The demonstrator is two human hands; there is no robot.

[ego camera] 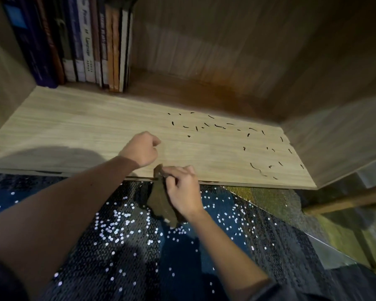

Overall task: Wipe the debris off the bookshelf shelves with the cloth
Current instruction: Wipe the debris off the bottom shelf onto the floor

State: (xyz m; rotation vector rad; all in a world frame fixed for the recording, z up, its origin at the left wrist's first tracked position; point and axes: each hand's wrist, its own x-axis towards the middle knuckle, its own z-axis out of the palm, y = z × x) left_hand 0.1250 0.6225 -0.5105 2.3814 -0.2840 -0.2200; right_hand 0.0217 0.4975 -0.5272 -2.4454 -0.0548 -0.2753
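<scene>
Wiping is judged incomplete: dark, thin, curled debris [220, 126] lies scattered over the right half of the shelf [85, 127], a pale, smooth wood-grain board, while its left half shows no such slivers. The cloth [161, 203], a limp brownish rag, hangs over the shelf's front edge, pinched at its top by the fingers of the right hand [180, 187]; the left hand [141, 148] rests beside it on the board, curled into a fist with nothing seen in it. White specks [117, 233] dot the dark carpet [226, 246] below, possibly swept-off debris, though the dim view does not settle it.
</scene>
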